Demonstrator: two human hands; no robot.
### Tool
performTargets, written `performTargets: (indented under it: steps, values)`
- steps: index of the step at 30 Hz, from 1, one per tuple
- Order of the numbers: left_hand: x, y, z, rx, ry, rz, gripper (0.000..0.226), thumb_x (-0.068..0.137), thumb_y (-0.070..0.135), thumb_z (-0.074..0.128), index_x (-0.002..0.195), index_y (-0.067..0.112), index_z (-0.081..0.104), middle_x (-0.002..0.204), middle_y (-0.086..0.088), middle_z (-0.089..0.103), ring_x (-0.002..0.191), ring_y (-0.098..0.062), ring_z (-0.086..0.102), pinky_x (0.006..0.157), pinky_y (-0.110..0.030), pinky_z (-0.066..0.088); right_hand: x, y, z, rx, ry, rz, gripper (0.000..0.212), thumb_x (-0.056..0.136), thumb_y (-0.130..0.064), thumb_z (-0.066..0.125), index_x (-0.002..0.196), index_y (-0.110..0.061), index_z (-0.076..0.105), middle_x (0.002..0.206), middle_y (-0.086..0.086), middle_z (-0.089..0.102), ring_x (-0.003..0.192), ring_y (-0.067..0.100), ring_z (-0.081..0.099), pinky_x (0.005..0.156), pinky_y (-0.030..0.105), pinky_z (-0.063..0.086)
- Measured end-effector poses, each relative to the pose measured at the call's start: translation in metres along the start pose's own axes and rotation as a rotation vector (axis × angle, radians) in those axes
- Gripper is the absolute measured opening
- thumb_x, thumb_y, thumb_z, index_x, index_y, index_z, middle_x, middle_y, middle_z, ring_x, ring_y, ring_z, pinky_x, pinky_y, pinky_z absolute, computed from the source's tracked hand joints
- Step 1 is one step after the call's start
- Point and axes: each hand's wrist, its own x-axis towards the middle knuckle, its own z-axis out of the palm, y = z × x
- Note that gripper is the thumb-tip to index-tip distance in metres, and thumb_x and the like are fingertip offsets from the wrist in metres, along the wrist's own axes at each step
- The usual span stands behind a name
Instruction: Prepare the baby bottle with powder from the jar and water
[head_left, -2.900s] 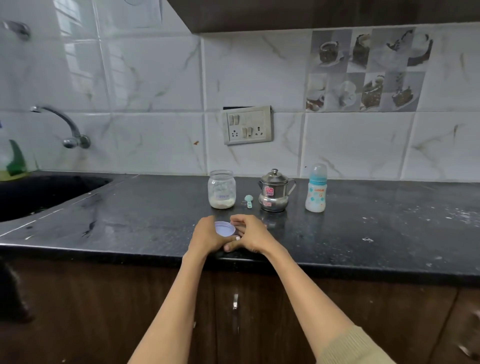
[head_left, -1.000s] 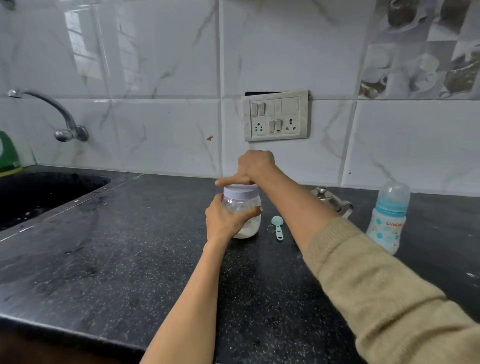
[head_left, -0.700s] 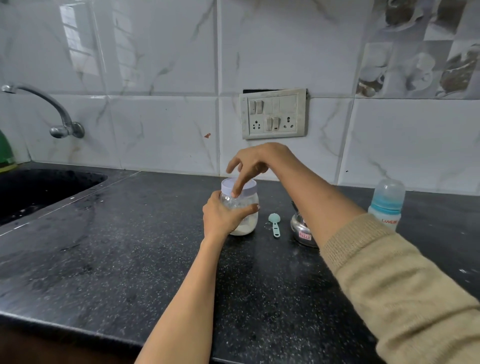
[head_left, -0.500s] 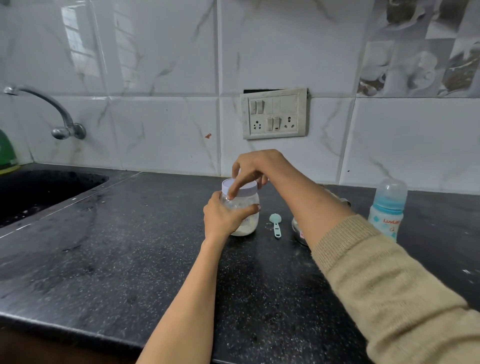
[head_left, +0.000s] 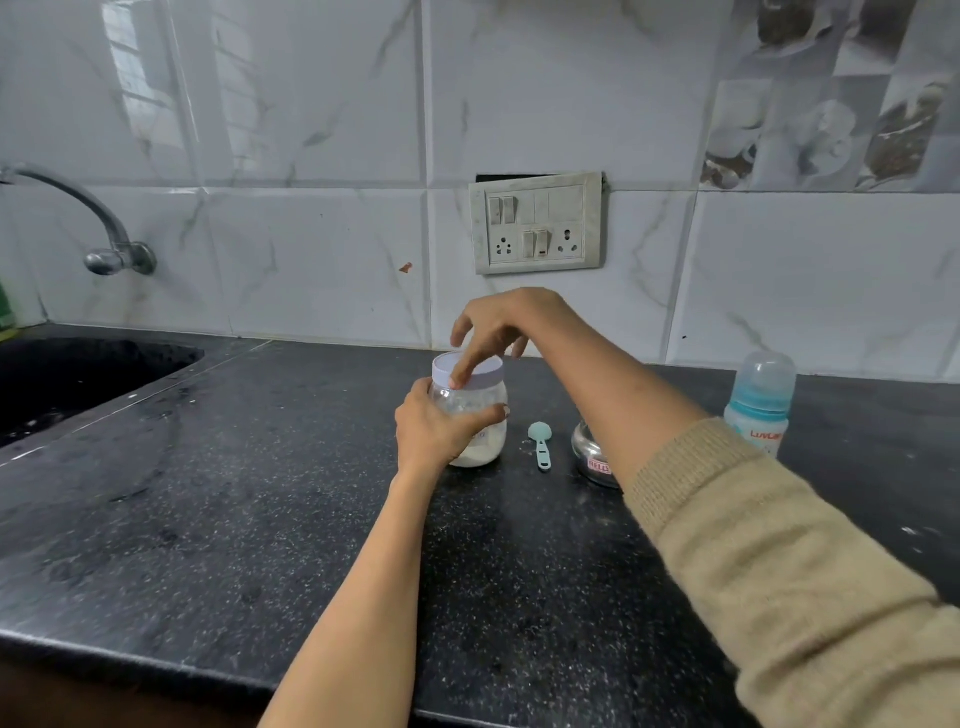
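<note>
While left hand (head_left: 434, 434) grips jar (head_left: 475, 423) — right hand (head_left: 501, 327) fingers lid (head_left: 467, 370).

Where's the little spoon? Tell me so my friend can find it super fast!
Find the switchboard on the wall, then look straight down to the black counter. The scoop lies flat between the powder jar and the steel pot; it alone is tiny, pale teal and lying down.

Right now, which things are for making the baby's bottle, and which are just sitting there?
For the job:
clear glass jar of white powder
lilac plastic lid
small teal scoop
blue-capped baby bottle
steel pot

Just there:
metal tap
black sink
grey switchboard
</note>
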Motion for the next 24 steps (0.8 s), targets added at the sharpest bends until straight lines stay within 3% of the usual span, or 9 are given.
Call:
performTargets:
  steps: [3,5,7,9,16,20,24]
  values:
    - [0.0,0.0,0.001,0.012,0.003,0.003,0.068,0.055,0.047,0.085,0.105,0.012,0.056,0.101,-0.001,0.061,0.087,-0.016,0.056,0.066,-0.025,0.039,0.007,0.003,0.008,0.025,0.043,0.013,0.065,0.063,-0.057,0.075,0.114,-0.017,0.064,0.106,0.003,0.064,0.083,0.019,0.064,0.081,0.03,0.053]
    - [0.0,-0.001,0.003,0.024,0.009,0.0,0.069,0.055,0.048,0.084,0.107,0.013,0.055,0.102,-0.001,0.061,0.088,-0.016,0.055,0.067,-0.026,0.039,0.011,0.005,0.012,0.044,0.064,0.045,0.056,0.061,-0.06,0.073,0.089,-0.013,0.066,0.082,0.003,0.06,0.068,0.019,0.057,0.066,0.028,0.046]
    - [0.001,-0.001,0.004,0.026,0.016,-0.004,0.071,0.054,0.048,0.084,0.109,0.013,0.055,0.105,-0.001,0.061,0.091,-0.017,0.055,0.07,-0.028,0.041,0.012,0.005,0.018,0.069,0.128,0.074,0.052,0.06,-0.062,0.072,0.064,-0.014,0.051,0.065,0.002,0.05,0.06,0.019,0.051,0.058,0.026,0.039]
    - [0.001,-0.001,0.004,0.019,0.021,-0.005,0.072,0.053,0.047,0.084,0.111,0.014,0.055,0.108,-0.002,0.061,0.095,-0.018,0.057,0.073,-0.029,0.043,0.012,0.005,0.024,0.08,0.206,0.084,0.057,0.062,-0.062,0.072,0.058,-0.014,0.041,0.06,0.001,0.044,0.054,0.018,0.045,0.052,0.025,0.034]
    - [0.001,-0.001,0.006,0.024,0.03,-0.005,0.079,0.055,0.046,0.084,0.12,0.015,0.052,0.118,-0.003,0.059,0.109,-0.021,0.055,0.078,-0.027,0.041,0.005,0.001,0.031,0.139,0.266,0.128,0.057,0.065,-0.061,0.071,0.064,-0.012,0.043,0.068,0.001,0.044,0.056,0.015,0.044,0.048,0.024,0.031]
    - [0.003,-0.003,0.007,0.021,0.023,-0.005,0.081,0.053,0.049,0.083,0.12,0.016,0.053,0.117,-0.003,0.062,0.109,-0.021,0.057,0.079,-0.028,0.043,0.005,-0.006,0.042,0.137,0.365,0.152,0.054,0.067,-0.06,0.07,0.067,-0.013,0.045,0.075,0.0,0.05,0.072,0.019,0.05,0.049,0.026,0.031]
    - [0.003,-0.002,0.005,0.007,-0.005,-0.015,0.081,0.056,0.044,0.082,0.124,0.014,0.049,0.12,-0.007,0.06,0.111,-0.025,0.057,0.083,-0.033,0.046,0.008,-0.012,0.058,0.092,0.442,0.166,0.061,0.077,-0.066,0.056,0.1,-0.009,0.059,0.11,0.011,0.054,0.091,0.024,0.051,0.069,0.029,0.038]
